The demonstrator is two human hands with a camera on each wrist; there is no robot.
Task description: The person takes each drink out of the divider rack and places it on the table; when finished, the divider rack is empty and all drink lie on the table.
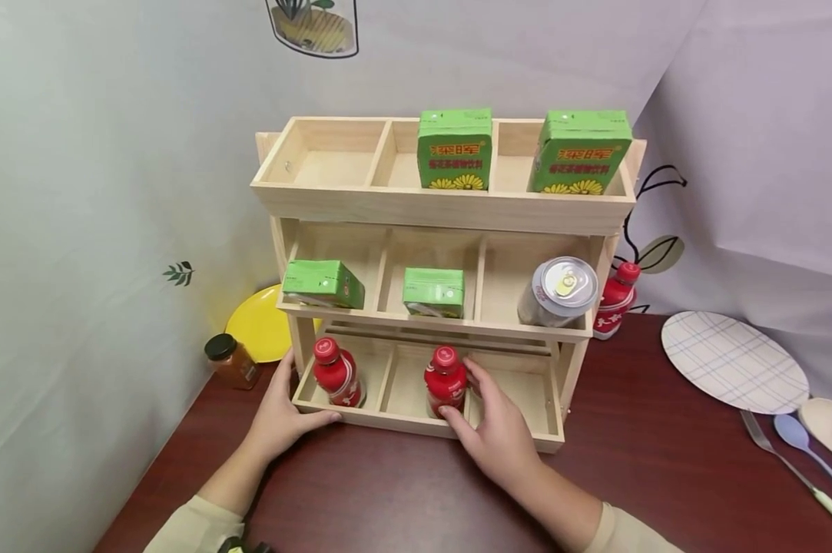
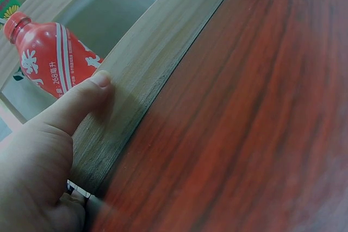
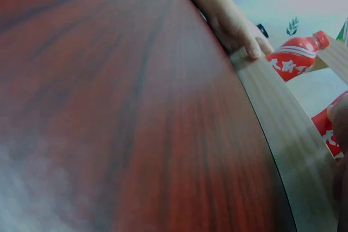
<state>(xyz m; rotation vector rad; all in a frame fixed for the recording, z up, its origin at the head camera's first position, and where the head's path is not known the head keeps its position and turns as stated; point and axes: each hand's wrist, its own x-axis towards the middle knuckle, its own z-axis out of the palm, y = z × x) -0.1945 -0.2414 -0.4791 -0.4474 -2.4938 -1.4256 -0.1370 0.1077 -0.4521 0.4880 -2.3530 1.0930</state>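
Observation:
A three-tier wooden shelf (image 1: 443,211) stands on the dark red table. My left hand (image 1: 280,411) grips its lower left corner, with the thumb on the front board, as the left wrist view also shows. Just beside that hand, a red bottle (image 1: 336,374) stands in the bottom left compartment. Another red bottle (image 1: 446,382) is in the bottom middle compartment. My right hand (image 1: 502,438) holds it, thumb in front and fingers round its right side. In the right wrist view this hand shows only at the right edge, partly cut off.
Green drink boxes (image 1: 455,150) sit on the top and middle tiers, and a silver can (image 1: 558,292) is at middle right. Left stand a yellow plate (image 1: 260,326) and a jar (image 1: 231,361). Right are a red bottle (image 1: 616,299), a checked plate (image 1: 734,361), a fork (image 1: 778,445) and spoons (image 1: 793,432).

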